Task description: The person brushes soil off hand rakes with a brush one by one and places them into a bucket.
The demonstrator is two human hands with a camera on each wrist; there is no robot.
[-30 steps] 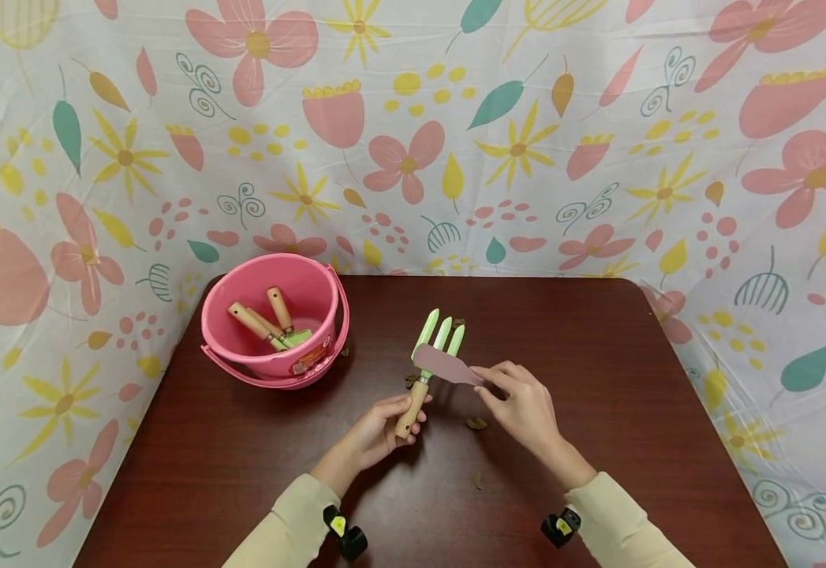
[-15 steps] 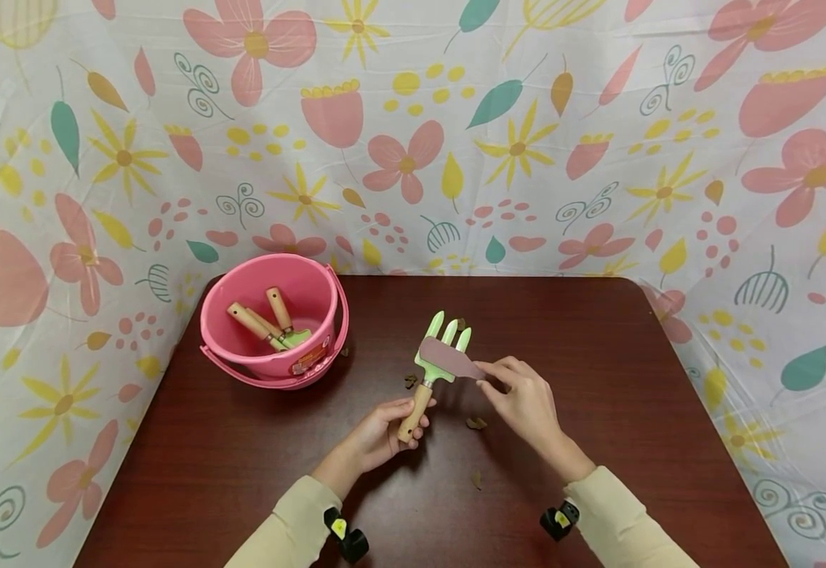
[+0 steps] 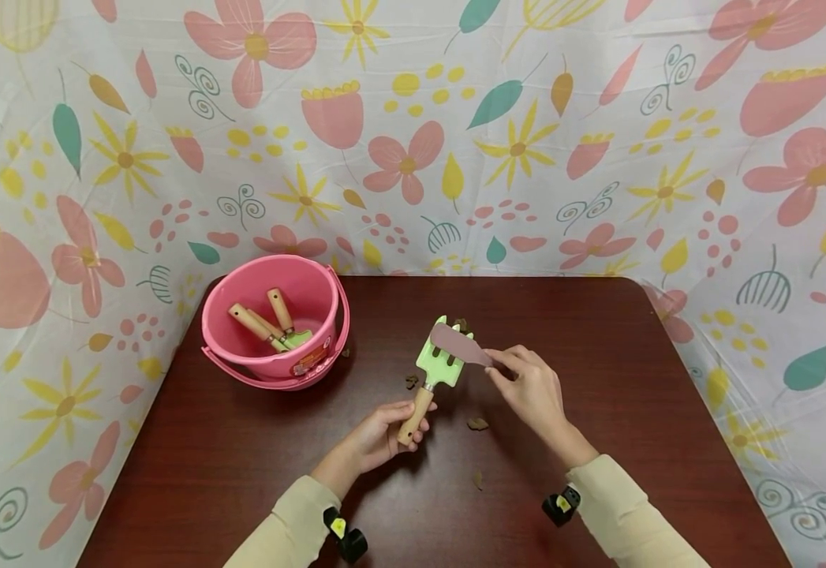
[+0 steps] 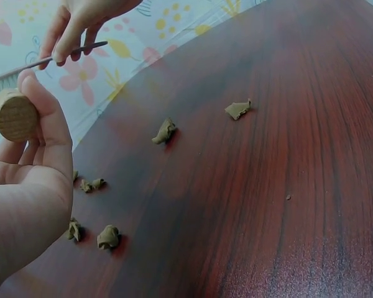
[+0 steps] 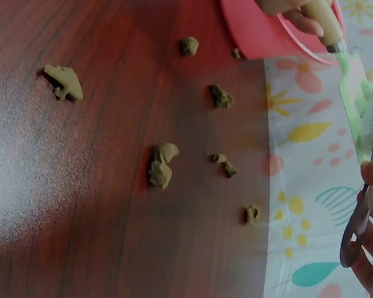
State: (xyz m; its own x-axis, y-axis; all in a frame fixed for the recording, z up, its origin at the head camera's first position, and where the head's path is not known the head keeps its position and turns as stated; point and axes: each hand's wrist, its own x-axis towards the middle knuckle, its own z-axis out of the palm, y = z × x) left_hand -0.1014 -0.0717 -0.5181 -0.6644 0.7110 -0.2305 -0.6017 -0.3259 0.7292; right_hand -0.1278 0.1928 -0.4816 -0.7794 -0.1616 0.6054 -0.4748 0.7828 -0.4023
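My left hand [image 3: 383, 432] grips the wooden handle of a small green garden hand fork [image 3: 441, 373], whose tines point away from me above the table. With fingers and thumb, my right hand [image 3: 532, 388] pinches a mauve brush [image 3: 454, 345] by its handle. The brush lies across the tines and hides part of them. In the right wrist view, its pale bristles [image 5: 368, 121] touch the green metal. The left wrist view shows the butt end of the wooden handle [image 4: 17, 116] between the left thumb and fingers.
At the back left stands a pink bucket [image 3: 323, 304] with several wooden-handled tools [image 3: 248, 322] leaning inside. Several brown, clay-like crumbs [image 5: 163, 166] are scattered on the dark wooden table [image 3: 597, 331]. A flowered cloth [image 3: 413, 95] hangs behind and at the sides.
The brush has slid from the base of the fork's head up towards the tine tips, my right hand moving slightly up and right. The fork's head has turned to show more of its face.
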